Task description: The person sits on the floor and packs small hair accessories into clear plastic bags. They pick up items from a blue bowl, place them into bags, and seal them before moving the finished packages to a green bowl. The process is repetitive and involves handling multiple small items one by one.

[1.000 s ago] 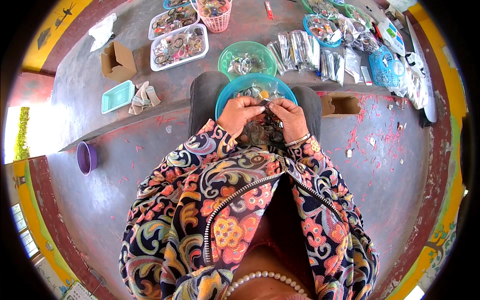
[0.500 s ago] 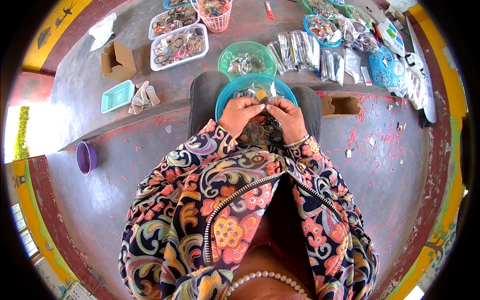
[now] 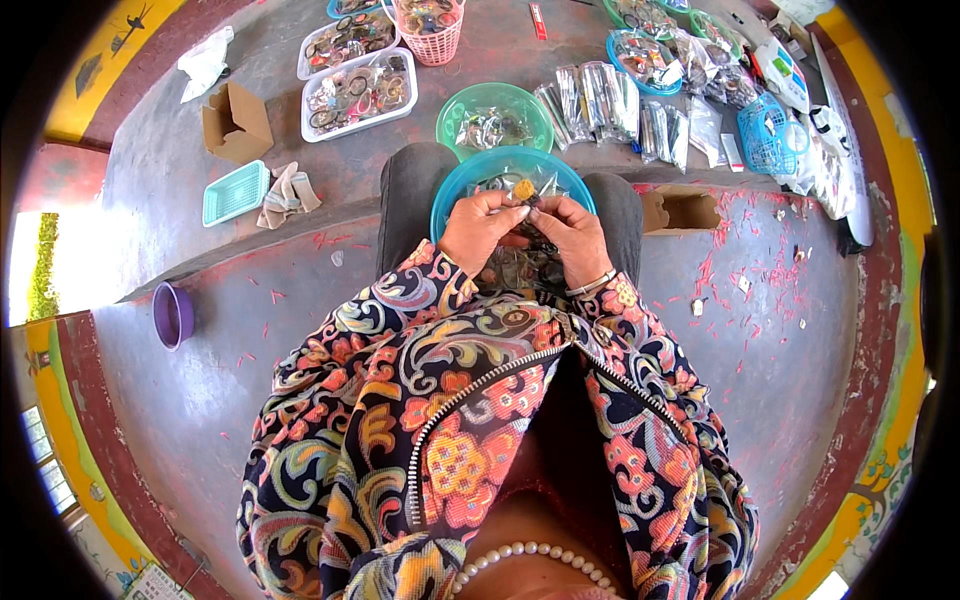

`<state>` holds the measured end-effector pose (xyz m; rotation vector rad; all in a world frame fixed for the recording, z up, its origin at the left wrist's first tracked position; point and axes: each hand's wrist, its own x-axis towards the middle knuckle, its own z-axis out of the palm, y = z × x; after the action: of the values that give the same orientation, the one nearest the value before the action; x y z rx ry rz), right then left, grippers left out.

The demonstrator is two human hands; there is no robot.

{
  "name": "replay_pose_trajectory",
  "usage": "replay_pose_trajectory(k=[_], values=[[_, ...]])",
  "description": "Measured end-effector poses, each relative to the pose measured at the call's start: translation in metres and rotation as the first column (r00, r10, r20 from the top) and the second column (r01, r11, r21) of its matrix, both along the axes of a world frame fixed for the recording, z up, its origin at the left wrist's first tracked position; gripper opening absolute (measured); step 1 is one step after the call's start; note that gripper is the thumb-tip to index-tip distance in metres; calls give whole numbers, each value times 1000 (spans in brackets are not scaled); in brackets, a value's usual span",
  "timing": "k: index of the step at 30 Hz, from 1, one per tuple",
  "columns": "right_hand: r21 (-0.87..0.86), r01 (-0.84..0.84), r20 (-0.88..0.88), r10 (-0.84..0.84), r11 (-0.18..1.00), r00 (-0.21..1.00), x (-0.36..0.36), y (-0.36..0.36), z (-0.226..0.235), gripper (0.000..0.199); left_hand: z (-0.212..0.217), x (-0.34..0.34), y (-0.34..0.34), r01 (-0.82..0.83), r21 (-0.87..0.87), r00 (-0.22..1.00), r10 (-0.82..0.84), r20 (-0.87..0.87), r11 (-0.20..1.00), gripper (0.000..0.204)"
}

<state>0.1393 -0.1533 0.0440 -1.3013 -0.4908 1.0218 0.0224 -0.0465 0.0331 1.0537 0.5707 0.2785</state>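
A blue round plastic basket (image 3: 455, 187) rests on my lap, filled with small clear packets and trinkets. My left hand (image 3: 480, 228) and my right hand (image 3: 572, 235) meet over it, fingertips pinched together on a small clear packet (image 3: 524, 193) with a yellow-brown piece at its top. A bangle circles my right wrist. What lies under my palms is hidden.
A green round basket (image 3: 455, 112) sits just beyond my knees. Clear packets in rows (image 3: 600, 105), white trays of trinkets (image 3: 358, 92), a pink basket (image 3: 432, 22), a cardboard box (image 3: 236, 122), a teal tray (image 3: 234, 192), a purple cup (image 3: 174, 314) and blue baskets (image 3: 768, 135) lie around.
Both hands stay over the blue basket; the fingers have shifted slightly and the small packet is now raised a little between the fingertips.
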Motion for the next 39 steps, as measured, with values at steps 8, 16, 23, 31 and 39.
replay_pose_trajectory(k=[8, 16, 23, 31, 39], values=[[7, 82, -102, -81, 997, 992, -5, -1, 12, 7, 13, 1, -2, 37, 36, 999, -39, 36, 999, 24], [3, -16, 22, 16, 1000, 1000, 4, -6, 0, 8, 14, -1, 0, -10, 11, 1000, 10, -23, 1000, 22], [-9, 70, -127, -70, 998, 989, -4, -1, 15, 9, 12, 1, 0, -68, 0, 997, 68, 37, 998, 20], [13, 168, -250, -160, 986, 955, 3, -5, -1, 12, 11, 0, 4, 82, -111, 995, -75, 65, 990, 20], [-9, 173, -224, -170, 985, 960, 0, -4, 7, 9, 2, -2, 7, 105, -113, 994, -103, 22, 988, 19]])
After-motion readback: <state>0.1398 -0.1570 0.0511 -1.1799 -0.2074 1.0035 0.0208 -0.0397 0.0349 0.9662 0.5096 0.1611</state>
